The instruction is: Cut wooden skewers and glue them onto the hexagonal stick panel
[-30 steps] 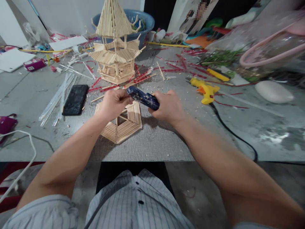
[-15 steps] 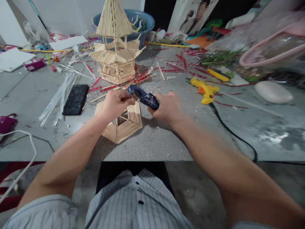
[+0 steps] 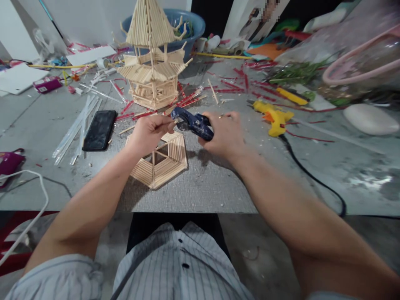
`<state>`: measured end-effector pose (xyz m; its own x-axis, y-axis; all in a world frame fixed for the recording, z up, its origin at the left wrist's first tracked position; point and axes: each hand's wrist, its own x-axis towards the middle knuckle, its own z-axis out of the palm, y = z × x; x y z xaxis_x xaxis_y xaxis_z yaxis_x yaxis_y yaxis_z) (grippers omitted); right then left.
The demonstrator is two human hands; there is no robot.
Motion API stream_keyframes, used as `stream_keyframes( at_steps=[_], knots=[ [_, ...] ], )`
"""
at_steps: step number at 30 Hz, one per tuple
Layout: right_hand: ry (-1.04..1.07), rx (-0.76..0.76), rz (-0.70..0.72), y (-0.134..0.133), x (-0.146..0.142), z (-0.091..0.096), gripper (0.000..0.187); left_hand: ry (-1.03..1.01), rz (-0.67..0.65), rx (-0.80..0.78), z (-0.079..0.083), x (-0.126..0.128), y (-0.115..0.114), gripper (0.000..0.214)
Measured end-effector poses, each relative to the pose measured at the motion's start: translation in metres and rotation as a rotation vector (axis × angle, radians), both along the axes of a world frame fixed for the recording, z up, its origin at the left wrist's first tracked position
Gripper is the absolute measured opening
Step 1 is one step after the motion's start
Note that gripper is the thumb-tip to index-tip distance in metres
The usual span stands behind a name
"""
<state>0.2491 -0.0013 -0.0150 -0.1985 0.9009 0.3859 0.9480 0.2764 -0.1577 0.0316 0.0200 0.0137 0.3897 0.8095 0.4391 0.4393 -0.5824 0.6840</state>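
Observation:
My right hand point(image 3: 223, 135) is wrapped round a dark blue hand cutter point(image 3: 192, 123), its head pointing left. My left hand point(image 3: 150, 134) is closed in a pinch at the cutter's head. A pale tip of a thin wooden stick point(image 3: 176, 121) shows between the pinched fingers and the jaws; the rest of it is hidden. Below both hands a hexagonal frame of wooden sticks point(image 3: 170, 166) lies flat on the table, its middle open. Behind them stands a tiered pagoda model point(image 3: 153, 73) built from the same sticks.
A black phone point(image 3: 100, 130) and clear glue sticks point(image 3: 76, 127) lie to the left. On the right are a yellow glue gun point(image 3: 275, 120) with a black cord, a yellow cutter knife point(image 3: 292, 96) and a white oval object point(image 3: 370, 118). Red-and-clear strips litter the back, before a blue basin point(image 3: 196, 31).
My right hand and the cutter have shifted slightly right, and its handles look more spread. My left hand has drawn slightly left, staying pinched near the cutter's head.

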Motion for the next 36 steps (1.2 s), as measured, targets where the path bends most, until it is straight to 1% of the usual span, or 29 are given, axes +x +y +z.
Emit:
stream_keyframes(
  at_steps=[4,9,13,19,29,36],
  knots=[
    [-0.015,0.003,0.021,-0.002,-0.003,0.000,0.051,-0.022,-0.030,0.028,-0.006,-0.002,0.004,0.017],
    [-0.020,-0.015,0.020,-0.004,-0.005,0.000,0.053,-0.042,-0.038,0.020,-0.012,-0.002,0.006,0.017],
    [-0.022,-0.056,0.018,-0.005,-0.006,0.002,0.051,-0.035,-0.027,0.016,-0.009,-0.001,0.004,0.015],
    [-0.029,-0.079,0.012,-0.006,-0.007,0.005,0.048,0.004,0.004,0.054,-0.004,-0.001,0.000,0.015],
    [-0.030,-0.051,0.027,-0.005,-0.006,0.002,0.048,-0.012,0.016,0.066,-0.007,0.001,0.001,0.017],
    [-0.027,-0.045,0.026,-0.006,-0.006,0.003,0.043,0.018,0.044,0.047,-0.004,0.001,-0.002,0.017]
  ],
)
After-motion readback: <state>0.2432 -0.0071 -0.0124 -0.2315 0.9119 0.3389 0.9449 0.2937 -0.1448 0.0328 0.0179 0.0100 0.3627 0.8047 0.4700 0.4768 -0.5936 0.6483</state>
